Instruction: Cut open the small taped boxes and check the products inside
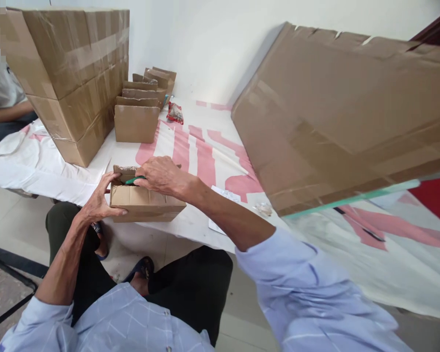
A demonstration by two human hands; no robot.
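Note:
A small cardboard box (148, 211) lies at the front edge of the cloth-covered table, its far side standing up with a torn-looking edge. My left hand (101, 199) grips the box's left end, fingers at the upper corner and thumb along the near side. Over the top of the box, my right hand (159, 175) is closed around a slim green tool (134, 180). The tool points left toward the raised cardboard. Its working end is too small to make out, and my right hand and forearm hide part of the box.
Taped cartons (84, 73) are stacked at the left, beyond which a person (3, 88) sits. Several open small boxes (137, 122) stand in a row behind, beside a red packet (175, 113). A large cardboard sheet (344, 117) leans at the right. A black pen-like object (372, 234) lies nearby.

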